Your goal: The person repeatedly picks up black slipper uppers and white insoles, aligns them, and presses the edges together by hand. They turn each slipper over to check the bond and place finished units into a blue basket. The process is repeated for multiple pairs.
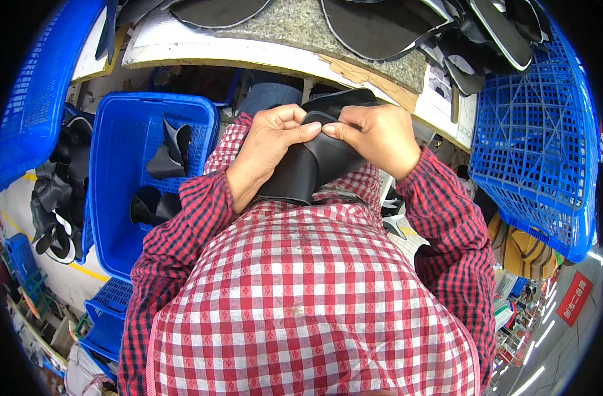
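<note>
Over my lap, in front of the checked apron (295, 284), I hold a black leather shoe upper (311, 162). My left hand (262, 145) pinches its top edge between thumb and bent fingers. Right beside it, my right hand (387, 135) grips the same edge, thumb pressed down on the leather. Both thumb tips almost meet at the rounded edge. The lower part of the upper hangs folded toward the apron. My curled fingers behind the leather are partly hidden.
The worktable (202, 51) ahead bears a stone slab (407, 71) and several black leather pieces (380, 26). To the left stands a blue bin (110, 171) with a few leather pieces inside. A blue crate (532, 145) is at the right. More black pieces (57, 185) hang at far left.
</note>
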Demonstrator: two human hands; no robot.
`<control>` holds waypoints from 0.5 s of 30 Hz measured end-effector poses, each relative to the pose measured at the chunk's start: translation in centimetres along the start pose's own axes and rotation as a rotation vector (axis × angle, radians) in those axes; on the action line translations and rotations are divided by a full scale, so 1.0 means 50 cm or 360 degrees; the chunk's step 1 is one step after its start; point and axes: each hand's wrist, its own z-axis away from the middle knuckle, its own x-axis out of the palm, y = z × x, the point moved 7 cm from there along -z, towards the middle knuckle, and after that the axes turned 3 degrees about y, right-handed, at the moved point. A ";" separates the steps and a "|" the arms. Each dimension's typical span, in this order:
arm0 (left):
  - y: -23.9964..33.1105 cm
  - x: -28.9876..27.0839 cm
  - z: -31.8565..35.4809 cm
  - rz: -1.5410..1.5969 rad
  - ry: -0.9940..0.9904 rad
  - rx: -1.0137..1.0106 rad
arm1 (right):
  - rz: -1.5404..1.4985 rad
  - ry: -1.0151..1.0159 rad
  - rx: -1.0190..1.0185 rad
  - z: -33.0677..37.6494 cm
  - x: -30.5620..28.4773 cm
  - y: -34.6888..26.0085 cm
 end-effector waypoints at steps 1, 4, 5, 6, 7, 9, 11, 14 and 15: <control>0.008 0.004 -0.002 0.0052 -0.0062 0.0093 | -0.0025 0.0006 -0.0049 -0.002 0.004 -0.005; 0.028 0.006 0.002 -0.0079 -0.0071 0.0319 | -0.0033 0.0089 -0.0043 -0.006 0.003 -0.006; 0.051 -0.002 0.009 -0.0581 0.0109 0.0586 | -0.0003 0.0122 -0.0031 -0.008 -0.002 -0.005; 0.069 0.010 0.020 -0.1115 0.0157 0.0830 | -0.0010 0.0063 -0.0053 -0.009 0.000 -0.006; 0.091 0.018 0.035 -0.1562 0.0308 0.1121 | 0.0011 0.0035 -0.0051 -0.011 -0.003 -0.005; 0.078 0.008 0.026 -0.1047 0.0163 0.0812 | -0.0066 0.0011 -0.0059 -0.014 -0.017 0.001; 0.047 -0.005 0.017 -0.0236 0.0058 0.0315 | -0.0276 -0.0041 -0.0085 -0.016 -0.035 0.015; 0.066 -0.031 0.029 -0.0113 0.0118 0.0321 | -0.1047 -0.0364 0.0240 -0.012 -0.025 0.064; 0.070 -0.038 0.032 -0.0168 0.0145 0.0292 | -0.1194 -0.0458 0.0394 -0.005 -0.013 0.078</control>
